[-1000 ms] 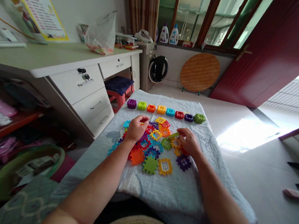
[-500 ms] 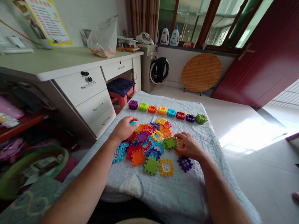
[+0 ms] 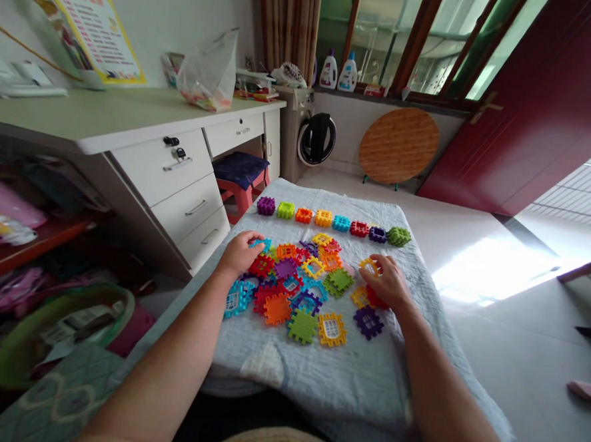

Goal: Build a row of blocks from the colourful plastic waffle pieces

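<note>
In the head view, your hands are apart. Your right hand (image 3: pixel 389 280) holds a yellow, square, notched plastic frame (image 3: pixel 369 266) right of the multicoloured pile of notched plastic squares (image 3: pixel 286 268). Your left hand (image 3: pixel 241 253) touches a light-blue notched plastic piece (image 3: pixel 262 244) at the pile's left; whether it grips is unclear.

Home room, washing machine (image 3: pixel 292 124), desk (image 3: pixel 146 115), curtain (image 3: pixel 287 24)

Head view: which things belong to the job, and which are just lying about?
Likely the job: left hand, at a cyan piece; right hand, at a yellow piece; loose pieces; row of blocks.

Just lying about: plastic bag, detergent bottles, round wooden board, stool.
</note>
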The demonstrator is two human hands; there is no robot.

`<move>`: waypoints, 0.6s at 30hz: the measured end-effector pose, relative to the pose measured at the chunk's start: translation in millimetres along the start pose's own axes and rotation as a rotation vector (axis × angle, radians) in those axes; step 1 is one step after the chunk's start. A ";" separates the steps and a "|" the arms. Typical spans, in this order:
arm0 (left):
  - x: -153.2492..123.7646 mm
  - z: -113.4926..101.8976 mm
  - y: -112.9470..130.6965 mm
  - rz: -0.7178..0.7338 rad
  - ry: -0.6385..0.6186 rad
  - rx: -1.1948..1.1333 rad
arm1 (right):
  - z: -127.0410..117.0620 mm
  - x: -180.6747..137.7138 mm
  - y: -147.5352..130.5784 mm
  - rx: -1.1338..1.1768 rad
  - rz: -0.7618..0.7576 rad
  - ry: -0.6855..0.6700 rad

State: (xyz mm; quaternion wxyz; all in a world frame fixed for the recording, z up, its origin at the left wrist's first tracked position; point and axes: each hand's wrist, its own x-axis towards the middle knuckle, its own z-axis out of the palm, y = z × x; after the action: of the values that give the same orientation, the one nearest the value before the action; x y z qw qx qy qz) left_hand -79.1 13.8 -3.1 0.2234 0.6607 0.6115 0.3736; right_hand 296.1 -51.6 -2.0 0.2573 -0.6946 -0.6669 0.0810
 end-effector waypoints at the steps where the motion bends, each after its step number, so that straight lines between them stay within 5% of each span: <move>1: 0.3 0.4 -1.3 -0.009 -0.025 -0.021 | 1.0 -0.1 1.0 -0.047 0.003 -0.009; 7: -2.1 4.5 1.3 -0.022 -0.078 -0.121 | 7.1 -2.5 3.1 -0.255 0.007 -0.040; 18: -2.7 3.4 5.3 -0.042 -0.007 -0.259 | 10.1 0.2 10.7 -0.140 -0.020 -0.013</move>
State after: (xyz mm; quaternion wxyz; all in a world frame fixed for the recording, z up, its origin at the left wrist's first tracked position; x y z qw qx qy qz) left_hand -73.0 11.0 -1.7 0.3169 0.6148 0.5709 0.4424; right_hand 301.0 -48.6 -15.6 0.2045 -0.7035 -0.6797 0.0362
